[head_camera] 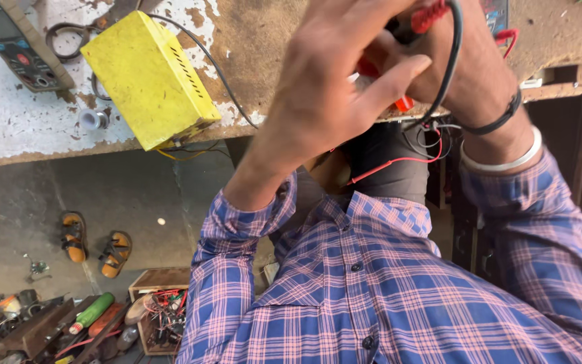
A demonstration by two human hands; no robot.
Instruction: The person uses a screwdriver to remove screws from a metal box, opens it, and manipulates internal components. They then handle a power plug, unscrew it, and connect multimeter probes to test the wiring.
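A person in a blue-and-pink checked shirt (385,283) works at the near edge of a worn worktop (28,121), both hands brought close together over a small red part (404,102). The left hand (331,87) is curled around it, thumb pressed forward, while the right hand (466,61) grasps a red-tipped probe (429,15) whose black lead (449,74) loops down past the wrist. A thin red wire (392,162) trails toward the lap. Judging by the grip, the step in hand is steadying the part and bringing the probe tip to a contact; the next move would call for a firm hold and a fine, exact touch.

On the worktop, its white paint flaking, sit a yellow metal box (146,74) with vent slots, a handheld meter (11,44) at the far corner and a small silvery cap (92,120) just beside the box. Below, on the concrete floor (136,189), lie a pair of orange sandals (92,244), an open wooden crate (159,310) of wires and a scatter of tools, a green-handled one (92,311) among them.
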